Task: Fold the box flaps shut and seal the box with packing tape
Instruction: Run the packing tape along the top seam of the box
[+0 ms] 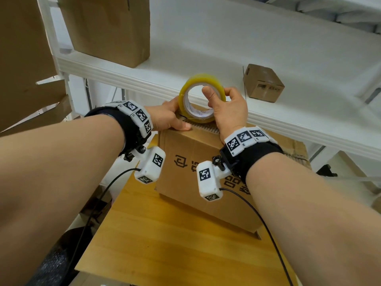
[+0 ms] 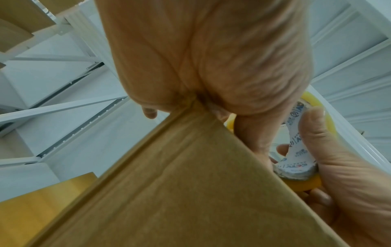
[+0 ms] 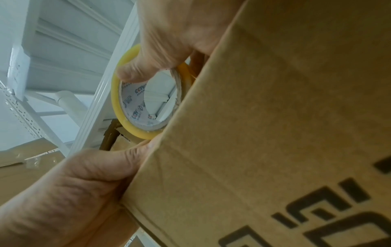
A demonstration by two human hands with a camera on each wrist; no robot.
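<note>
A brown cardboard box (image 1: 175, 145) with black print stands on the wooden table (image 1: 165, 240), its flaps folded down. A yellow roll of packing tape (image 1: 198, 78) stands on edge on the box top. My right hand (image 1: 228, 112) grips the roll, thumb through its white core. My left hand (image 1: 165, 116) holds the box's top near-left edge, thumb along the front face, fingers over the top beside the roll. The left wrist view shows my left hand (image 2: 211, 50) over the box (image 2: 169, 183) corner, with the roll (image 2: 304, 185) behind. The right wrist view shows the roll (image 3: 116, 100) against the box (image 3: 275, 117).
A white metal shelf (image 1: 123, 73) runs right behind the box. On it sit a small cardboard box (image 1: 263, 83) at the right and a large one (image 1: 109, 27) at the upper left. Flattened cardboard (image 1: 24, 58) leans at the far left. Black cables hang from both wrist cameras.
</note>
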